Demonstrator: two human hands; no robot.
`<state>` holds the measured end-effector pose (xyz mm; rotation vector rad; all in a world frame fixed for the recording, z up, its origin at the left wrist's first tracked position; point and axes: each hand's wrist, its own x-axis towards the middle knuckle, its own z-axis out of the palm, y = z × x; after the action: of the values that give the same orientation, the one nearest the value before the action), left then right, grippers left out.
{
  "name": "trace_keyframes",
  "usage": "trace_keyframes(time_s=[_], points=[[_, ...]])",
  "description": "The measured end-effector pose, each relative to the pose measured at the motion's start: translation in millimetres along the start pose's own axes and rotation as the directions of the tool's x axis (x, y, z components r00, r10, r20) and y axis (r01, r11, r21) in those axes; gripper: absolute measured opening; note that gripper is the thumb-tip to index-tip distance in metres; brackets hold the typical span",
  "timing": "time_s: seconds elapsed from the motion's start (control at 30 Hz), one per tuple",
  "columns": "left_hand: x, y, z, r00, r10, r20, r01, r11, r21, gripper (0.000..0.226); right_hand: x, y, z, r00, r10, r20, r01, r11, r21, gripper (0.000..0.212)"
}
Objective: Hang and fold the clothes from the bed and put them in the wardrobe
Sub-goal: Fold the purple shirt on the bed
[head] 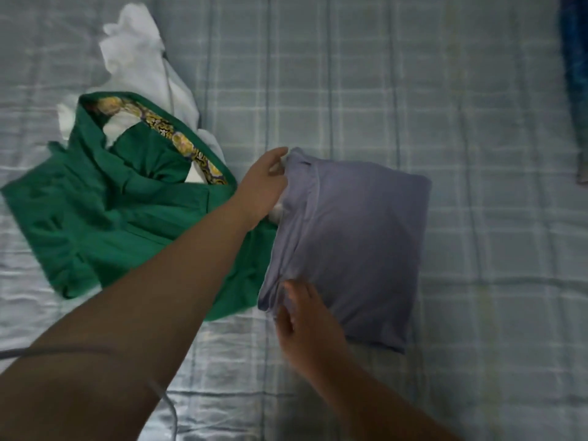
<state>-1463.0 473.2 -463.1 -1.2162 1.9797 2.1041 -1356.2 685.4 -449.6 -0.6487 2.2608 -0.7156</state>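
I have both hands on the grey-blue garment [350, 246], which lies folded into a rough square on the bed [477, 122], right of the pile. My left hand [264, 186] reaches across to its far left corner, thumb on top and fingers tucked under the edge, gripping the cloth. My right hand [302, 313] is at the near left corner. It is blurred, but the puckers in the fabric run to its fingertips, so I judge it is pinching the fold there. Holding both corners of one side makes sense: the whole edge rises together, so the fold keeps its shape whether I turn it over once more or lift the bundle away.

The green garment [121, 211] with its patterned trim lies crumpled just beside the grey-blue one, its near edge running under my left forearm, and it partly covers a white garment [140, 58] behind it. Neither is folded yet. A dark blue cloth [572, 74] hangs at the right edge. The wardrobe is not in view, so I judge the task is at an early stage.
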Motion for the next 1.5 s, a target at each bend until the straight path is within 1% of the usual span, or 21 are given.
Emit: trace_keyframes(time_s=[0.1,0.17,0.23,0.3,0.37,0.43,0.5,0.6,0.7,0.77,0.83,0.93,1.0,1.07,1.13,1.2,1.27,1.33,1.37,1.47,1.5], points=[[-26,-17,0,0.998,0.063,0.0,-0.062,0.993,0.097,0.054,-9,24,-21,0.986,0.009,-0.164,-0.015,0.999,-0.033,0.042],[-52,-30,4,0.998,0.06,0.011,-0.061,0.987,0.147,0.053,-15,46,-40,0.949,0.045,-0.311,-0.064,0.997,-0.051,0.029],[-83,-46,8,0.994,0.107,-0.023,-0.092,0.927,0.363,0.046,-23,69,-58,0.911,0.112,-0.397,-0.158,0.984,-0.085,0.028],[-110,-70,10,0.986,0.167,-0.024,-0.142,0.898,0.417,0.042,-31,90,-69,0.856,0.259,-0.448,-0.301,0.953,-0.025,0.027],[-134,-92,9,0.981,0.175,-0.087,-0.116,0.879,0.463,0.037,-40,108,-72,0.794,0.438,-0.422,-0.44,0.893,0.098,0.029],[-159,-108,6,0.967,0.167,-0.194,-0.046,0.859,0.509,0.025,-47,117,-72,0.748,0.581,-0.321,-0.531,0.814,0.237,0.036],[-184,-117,5,0.951,0.112,-0.288,0.057,0.852,0.52,0.017,-52,118,-68,0.729,0.647,-0.225,-0.578,0.757,0.304,0.043],[-203,-128,12,0.911,-0.198,-0.361,0.333,0.871,0.363,0.035,-55,113,-65,0.756,0.634,-0.164,-0.587,0.767,0.26,0.037],[-205,-132,21,0.878,-0.364,-0.31,0.418,0.9,0.128,0.042,-57,117,-65,0.755,0.639,-0.144,-0.59,0.759,0.274,0.02],[-204,-125,27,0.874,-0.408,-0.263,0.429,0.903,0.025,0.037,-62,118,-65,0.747,0.651,-0.135,-0.563,0.727,0.392,0.024],[-204,-117,33,0.861,-0.467,-0.201,0.45,0.884,-0.128,0.023,-67,124,-62,0.736,0.666,-0.121,-0.492,0.65,0.58,0.033],[-203,-112,37,0.853,-0.511,-0.105,0.458,0.83,-0.32,0.011,-77,122,-63,0.779,0.627,-0.026,-0.345,0.463,0.817,0.018],[-206,-116,36,0.883,-0.469,-0.017,0.407,0.783,-0.469,0.013,-84,121,-71,0.797,0.6,-0.064,-0.289,0.473,0.832,0.008],[-221,-123,39,0.924,-0.382,0.029,0.325,0.741,-0.588,0.022,-91,128,-81,0.797,0.577,-0.179,-0.228,0.561,0.796,0.007],[-247,-135,46,0.942,-0.335,-0.003,0.265,0.748,-0.608,0.027,-105,141,-85,0.797,0.559,-0.228,-0.209,0.61,0.765,0.008],[-278,-152,57,0.936,-0.35,-0.032,0.253,0.735,-0.63,0.027,-134,156,-83,0.819,0.532,-0.214,-0.215,0.631,0.745,0.015],[-313,-175,71,0.908,-0.418,0.012,0.316,0.669,-0.673,0.025,-171,169,-76,0.832,0.54,-0.131,-0.289,0.622,0.728,0.018],[-345,-196,84,0.855,-0.513,0.069,0.424,0.616,-0.664,0.023,-204,194,-62,0.796,0.605,-0.014,-0.436,0.589,0.68,0.02],[-358,-208,88,0.833,-0.549,0.073,0.461,0.615,-0.64,0.022,-219,209,-54,0.777,0.629,0.029,-0.494,0.58,0.647,0.02],[-390,-237,97,0.805,-0.592,0.042,0.529,0.682,-0.506,0.016,-240,284,-20,0.769,0.637,0.054,-0.581,0.661,0.474,0.019],[-400,-242,100,0.796,-0.604,0.041,0.549,0.691,-0.471,0.014,-245,302,-12,0.762,0.645,0.064,-0.591,0.65,0.478,0.019]])
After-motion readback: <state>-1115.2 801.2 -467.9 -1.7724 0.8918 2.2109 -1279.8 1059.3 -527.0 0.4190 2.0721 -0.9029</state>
